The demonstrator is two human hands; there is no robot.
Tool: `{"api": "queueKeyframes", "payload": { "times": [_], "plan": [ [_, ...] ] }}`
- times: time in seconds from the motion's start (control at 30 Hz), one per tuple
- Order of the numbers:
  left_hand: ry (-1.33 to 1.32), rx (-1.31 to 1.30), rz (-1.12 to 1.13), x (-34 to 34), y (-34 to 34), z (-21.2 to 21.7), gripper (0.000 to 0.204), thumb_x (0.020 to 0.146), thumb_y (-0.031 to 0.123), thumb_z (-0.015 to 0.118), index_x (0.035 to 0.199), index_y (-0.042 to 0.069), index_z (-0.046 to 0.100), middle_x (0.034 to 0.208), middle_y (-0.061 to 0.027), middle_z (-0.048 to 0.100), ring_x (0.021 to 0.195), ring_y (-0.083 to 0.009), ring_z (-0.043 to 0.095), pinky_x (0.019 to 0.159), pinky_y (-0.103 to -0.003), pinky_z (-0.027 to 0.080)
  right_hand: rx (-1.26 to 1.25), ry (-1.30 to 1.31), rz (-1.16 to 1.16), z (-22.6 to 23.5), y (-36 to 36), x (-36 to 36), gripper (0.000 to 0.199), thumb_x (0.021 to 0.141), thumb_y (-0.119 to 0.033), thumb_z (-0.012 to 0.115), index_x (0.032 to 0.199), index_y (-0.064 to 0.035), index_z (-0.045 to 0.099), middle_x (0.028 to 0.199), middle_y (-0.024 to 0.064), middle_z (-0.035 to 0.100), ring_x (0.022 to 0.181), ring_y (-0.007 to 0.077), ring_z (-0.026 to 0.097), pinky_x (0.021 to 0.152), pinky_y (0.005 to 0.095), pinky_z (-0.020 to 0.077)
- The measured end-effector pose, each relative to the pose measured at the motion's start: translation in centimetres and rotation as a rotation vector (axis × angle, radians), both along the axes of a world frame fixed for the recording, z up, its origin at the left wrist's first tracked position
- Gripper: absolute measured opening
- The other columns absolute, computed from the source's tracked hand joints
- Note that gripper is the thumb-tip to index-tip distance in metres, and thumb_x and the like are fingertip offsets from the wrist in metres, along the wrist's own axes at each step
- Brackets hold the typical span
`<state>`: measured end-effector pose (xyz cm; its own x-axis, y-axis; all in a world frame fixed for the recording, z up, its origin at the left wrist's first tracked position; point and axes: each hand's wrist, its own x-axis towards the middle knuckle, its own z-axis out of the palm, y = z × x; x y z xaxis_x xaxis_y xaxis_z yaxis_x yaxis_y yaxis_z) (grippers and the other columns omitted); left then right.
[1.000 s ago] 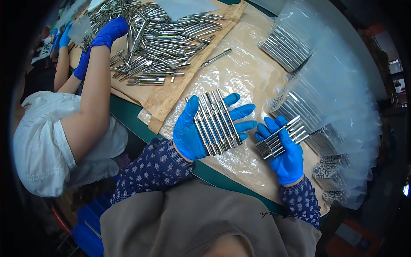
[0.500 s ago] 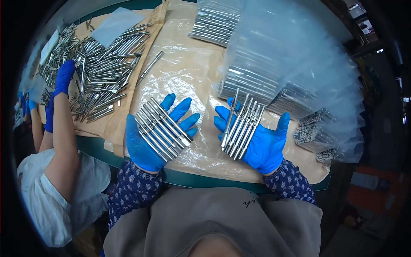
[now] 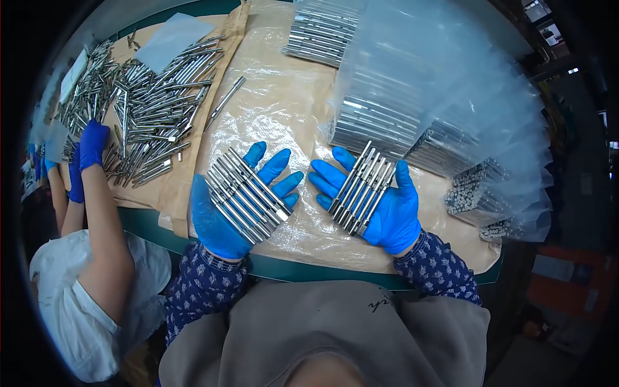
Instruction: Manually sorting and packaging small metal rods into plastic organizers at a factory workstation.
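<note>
Left hand (image 3: 222,226): grip spread, palm up — a row of metal rods (image 3: 248,195) lies side by side across it.
Right hand (image 3: 395,218): grip spread too, a second row (image 3: 362,188) resting across palm and fingers.
Surface (image 3: 309,273): brown sheeting (image 3: 284,77) on top, with a lone rod (image 3: 225,102) beyond the left hand.
Far left: loose pile (image 3: 151,122), co-worker's gloved hand (image 3: 95,140) beside it.
Right: clear bags (image 3: 380,122) of stacked rods.

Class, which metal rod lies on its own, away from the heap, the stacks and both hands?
The rod lying slanted just right of the loose heap; it lies singly, while the others are heaped, stacked or held.
</note>
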<state>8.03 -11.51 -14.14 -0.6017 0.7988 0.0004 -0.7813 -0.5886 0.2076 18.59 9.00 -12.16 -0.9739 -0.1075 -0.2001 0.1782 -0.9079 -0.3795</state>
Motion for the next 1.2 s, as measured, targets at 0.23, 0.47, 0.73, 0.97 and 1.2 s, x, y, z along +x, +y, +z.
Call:
{"api": "queueKeyframes", "payload": {
  "times": [0.23, 0.47, 0.73, 0.97, 1.2],
  "plan": [
    [0.003, -0.021, -0.004, 0.0, -0.2, 0.0, 0.089, 0.082, 0.064, 0.039, 0.143, 0.006, 0.01, 0.146, -0.0251, 0.011, 0.131, -0.0468, 0.019, 0.106, -0.057, 0.019, -0.088, 0.142, -0.009, 0.7, 0.1, 0.5, 0.105, 0.071, -0.074, 0.048, 0.145, -0.0103, 0.007, 0.148, 0.0202, 0.009, 0.137, 0.037, 0.011, 0.109, 0.0517, 0.0167],
    [-0.007, -0.022, 0.011, -0.1, -0.1, -0.1, 0.089, 0.082, 0.064, 0.038, 0.143, 0.005, 0.011, 0.146, -0.0254, 0.012, 0.131, -0.0468, 0.019, 0.106, -0.057, 0.021, -0.104, 0.02, -0.039, 0.1, -0.1, 0.3, 0.102, 0.073, -0.069, 0.049, 0.144, -0.0069, 0.01, 0.148, 0.021, 0.009, 0.137, 0.0374, 0.01, 0.11, 0.0524, 0.0112],
    [-0.03, -0.108, 0.003, 0.0, 0.0, 0.4, 0.094, 0.079, 0.065, 0.046, 0.143, 0.005, 0.01, 0.145, -0.0251, 0.014, 0.131, -0.0464, 0.021, 0.104, -0.059, 0.023, -0.226, 0.092, -0.047, -0.1, 0.0, 0.9, 0.107, 0.069, -0.073, 0.051, 0.145, -0.0106, 0.008, 0.148, 0.0201, 0.01, 0.136, 0.0387, 0.013, 0.11, 0.0535, 0.0113],
    [0.007, -0.104, -0.003, 0.0, -0.2, 0.2, 0.094, 0.079, 0.064, 0.047, 0.143, 0.004, 0.01, 0.145, -0.0255, 0.014, 0.13, -0.0468, 0.021, 0.103, -0.059, 0.025, -0.119, 0.063, 0.041, 0.7, -0.2, 0.1, 0.112, 0.066, -0.078, 0.048, 0.145, -0.0094, 0.007, 0.148, 0.0219, 0.009, 0.136, 0.0392, 0.012, 0.111, 0.0511, 0.0095],
    [0.025, -0.082, 0.028, 0.0, 0.1, 0.3, 0.09, 0.082, 0.064, 0.04, 0.143, 0.005, 0.011, 0.146, -0.0252, 0.01, 0.133, -0.0456, 0.015, 0.107, -0.057, 0.02, -0.189, 0.006, -0.025, 0.0, 0.0, -0.2, 0.105, 0.071, -0.073, 0.046, 0.144, -0.0061, 0.01, 0.147, 0.024, 0.01, 0.137, 0.0389, 0.01, 0.111, 0.0507, 0.0095]
  ]
}}
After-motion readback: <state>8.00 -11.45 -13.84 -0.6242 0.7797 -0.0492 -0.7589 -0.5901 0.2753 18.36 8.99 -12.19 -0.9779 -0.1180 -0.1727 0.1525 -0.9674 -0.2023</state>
